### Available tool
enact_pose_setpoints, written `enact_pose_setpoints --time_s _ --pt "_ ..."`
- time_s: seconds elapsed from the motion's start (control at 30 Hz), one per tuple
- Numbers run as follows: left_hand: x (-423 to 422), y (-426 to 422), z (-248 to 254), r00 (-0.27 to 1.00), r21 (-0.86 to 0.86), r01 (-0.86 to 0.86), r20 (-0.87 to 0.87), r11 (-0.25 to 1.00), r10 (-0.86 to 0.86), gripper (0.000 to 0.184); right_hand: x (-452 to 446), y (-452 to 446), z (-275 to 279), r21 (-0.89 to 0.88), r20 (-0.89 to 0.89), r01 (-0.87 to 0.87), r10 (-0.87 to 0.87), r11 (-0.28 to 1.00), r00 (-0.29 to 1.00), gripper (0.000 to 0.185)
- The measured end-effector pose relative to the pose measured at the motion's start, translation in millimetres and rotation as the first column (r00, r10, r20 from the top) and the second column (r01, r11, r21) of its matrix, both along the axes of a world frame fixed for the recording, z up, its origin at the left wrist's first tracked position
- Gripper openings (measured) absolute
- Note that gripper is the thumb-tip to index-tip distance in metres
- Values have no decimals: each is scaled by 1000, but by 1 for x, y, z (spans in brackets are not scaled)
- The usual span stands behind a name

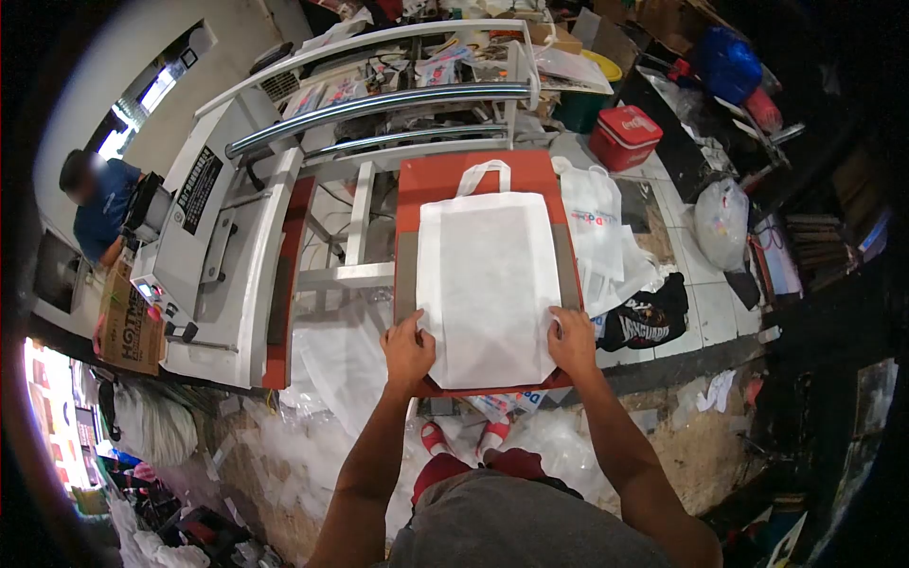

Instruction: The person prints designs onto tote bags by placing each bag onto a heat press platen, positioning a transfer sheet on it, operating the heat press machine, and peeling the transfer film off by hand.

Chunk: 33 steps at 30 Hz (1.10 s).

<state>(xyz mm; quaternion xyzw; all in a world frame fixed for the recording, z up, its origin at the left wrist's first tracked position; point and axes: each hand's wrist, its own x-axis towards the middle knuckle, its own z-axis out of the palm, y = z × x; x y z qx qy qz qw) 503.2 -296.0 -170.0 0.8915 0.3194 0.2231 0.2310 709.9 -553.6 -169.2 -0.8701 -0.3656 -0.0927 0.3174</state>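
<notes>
A blank white fabric tote bag (488, 284) lies flat on the red board (412, 185) of a heat press, its handle loop (485, 176) pointing away from me. My left hand (409, 352) grips the bag's lower left edge with curled fingers. On the opposite side, my right hand (571, 345) pinches the lower right edge between thumb and fingers. Parts of the fingertips are hidden by the hands and the fabric. Brownish strips of the board's pad show on both sides of the bag.
The grey press machine (204, 208) stands left, with metal rails (379, 112) behind. Printed white bags (592, 222) and a black printed cloth (649, 317) lie right of the board. A red cooler (625, 137) sits farther back. Another person (112, 204) is at far left.
</notes>
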Motion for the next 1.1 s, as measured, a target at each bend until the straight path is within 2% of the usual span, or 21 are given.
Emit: enact_pose_setpoints --time_s 0.2,0.27,0.4,0.47,0.57,0.6,0.67,0.7,0.77,0.8,0.87,0.9,0.97,1.0,1.03,1.07,1.1 --pt "-1 1 -4 1000 -11 -10 23 1000 11 41 -2 1 9 -8 -64 63 -64 998 996 32" --pt "-2 1 -6 996 55 3 83 998 -8 40 2 3 6 75 -77 61 -55 995 996 34" --pt "-3 4 -7 1000 -18 -14 26 1000 14 39 7 8 2 77 -132 100 -89 992 987 35" --pt "-2 5 -6 994 -17 -29 100 999 30 38 6 7 3 81 -157 157 -143 984 977 36" --pt "-3 7 0 999 -95 -32 -7 995 31 35 3 3 8 80 -272 169 -142 982 952 35" --pt "-3 7 -1 999 -97 -34 -10 995 33 35 3 4 8 77 -274 167 -140 983 951 35" --pt "-1 7 -1 999 -78 -34 12 996 35 32 5 6 8 74 -133 136 -125 988 983 34" --pt "0 7 0 999 -77 -37 9 996 38 32 2 10 18 74 -135 133 -122 988 983 34" --pt "-1 7 6 999 -137 -32 -43 990 26 29 -9 24 36 79 36 1 -4 997 999 33" --pt "-1 6 12 999 -136 -33 -46 990 27 29 -15 34 38 80 32 1 -4 997 999 33" --pt "0 8 25 998 102 -59 23 993 57 25 -27 63 41 123 12 -199 199 972 980 30" --pt "1 13 28 998 104 -55 16 993 54 25 -32 80 39 141 -27 -282 288 949 957 28" --pt "8 24 33 983 61 50 176 997 -60 21 -43 116 39 153 -72 -436 450 887 890 24" --pt "12 27 31 984 61 48 170 997 -58 21 -47 135 42 148 -78 -507 521 849 850 23" --pt "18 31 28 974 29 136 181 990 -139 23 -49 151 43 151 -81 -509 524 848 848 23" --pt "23 33 29 957 -1 220 195 975 -216 25 -51 167 40 33 -93 -552 552 833 829 23" --pt "26 32 32 955 -107 277 139 955 -262 37 -52 177 38 -85 -108 -588 579 804 808 24"
